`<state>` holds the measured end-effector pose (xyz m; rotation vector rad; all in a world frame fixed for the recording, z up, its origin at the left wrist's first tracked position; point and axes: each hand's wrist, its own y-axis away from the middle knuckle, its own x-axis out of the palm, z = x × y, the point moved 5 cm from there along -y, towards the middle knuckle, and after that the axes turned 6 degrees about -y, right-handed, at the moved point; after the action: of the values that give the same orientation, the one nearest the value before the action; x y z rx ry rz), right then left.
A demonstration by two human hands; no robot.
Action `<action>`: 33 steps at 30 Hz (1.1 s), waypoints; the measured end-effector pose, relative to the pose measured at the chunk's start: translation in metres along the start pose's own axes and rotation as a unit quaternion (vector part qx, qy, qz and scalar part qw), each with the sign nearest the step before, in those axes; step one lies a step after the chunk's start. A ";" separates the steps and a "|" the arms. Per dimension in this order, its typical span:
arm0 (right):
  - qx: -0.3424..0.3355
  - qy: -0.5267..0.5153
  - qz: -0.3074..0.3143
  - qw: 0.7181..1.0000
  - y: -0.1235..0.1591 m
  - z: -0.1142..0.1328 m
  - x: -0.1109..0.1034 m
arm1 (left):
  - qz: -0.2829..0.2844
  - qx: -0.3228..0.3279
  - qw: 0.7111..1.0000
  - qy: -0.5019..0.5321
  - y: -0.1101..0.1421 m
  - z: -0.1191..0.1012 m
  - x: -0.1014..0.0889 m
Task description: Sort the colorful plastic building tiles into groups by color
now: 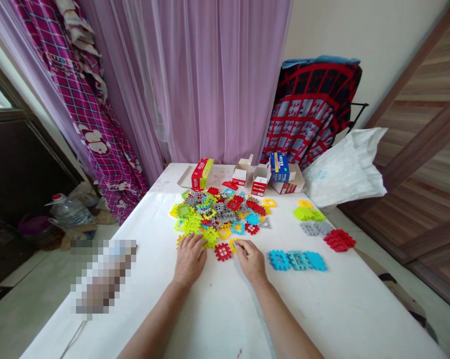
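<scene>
Left hand (pixel 190 260) and right hand (pixel 251 260): both bare.
We found the left forearm (pixel 155 319) bare from the wrist down to the lower edge of the view, and we recorded the right forearm (pixel 286 319) as bare over the same stretch. Both were smooth in outline, slim at the wrist and gradually broader toward the elbow end. On the left hand we noted a broad back and blunt, rounded fingers (pixel 189 243). On the right hand we noted a rounded back; its fingers were partly hidden from us. Nails and fine creases were too small for us to assess.
</scene>
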<state>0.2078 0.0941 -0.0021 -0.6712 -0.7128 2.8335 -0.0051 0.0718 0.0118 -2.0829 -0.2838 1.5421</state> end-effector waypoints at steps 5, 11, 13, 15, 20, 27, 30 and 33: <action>0.040 -0.019 0.014 0.999 -0.001 -0.006 -0.001 | 0.016 0.017 1.000 0.002 0.000 -0.003 -0.002; 0.039 -0.043 0.026 0.998 -0.002 -0.013 0.001 | 0.028 0.025 0.999 -0.004 -0.001 -0.006 -0.002; 0.046 -0.051 0.023 0.997 -0.003 -0.016 0.002 | 0.037 0.032 0.999 -0.005 -0.001 -0.007 -0.002; 0.059 -0.057 0.008 0.997 -0.004 -0.020 0.000 | 0.043 0.037 0.998 -0.003 -0.002 -0.008 -0.002; 0.087 -0.069 -0.033 0.993 -0.002 -0.026 -0.006 | 0.044 0.044 0.998 0.009 -0.002 -0.012 -0.003; 0.093 -0.072 -0.039 0.992 -0.002 -0.023 -0.007 | 0.037 0.043 0.998 0.030 -0.002 -0.010 0.000; 0.097 -0.072 -0.056 0.991 -0.002 -0.019 -0.007 | 0.032 0.042 0.998 0.036 -0.002 -0.010 0.001; 0.094 -0.069 -0.061 0.991 0.000 -0.016 -0.007 | 0.035 0.042 0.998 0.039 -0.002 -0.010 0.001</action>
<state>0.2216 0.0992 -0.0118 -0.3926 -0.4780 2.8071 0.0050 0.0709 0.0143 -2.1010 -0.1161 1.4837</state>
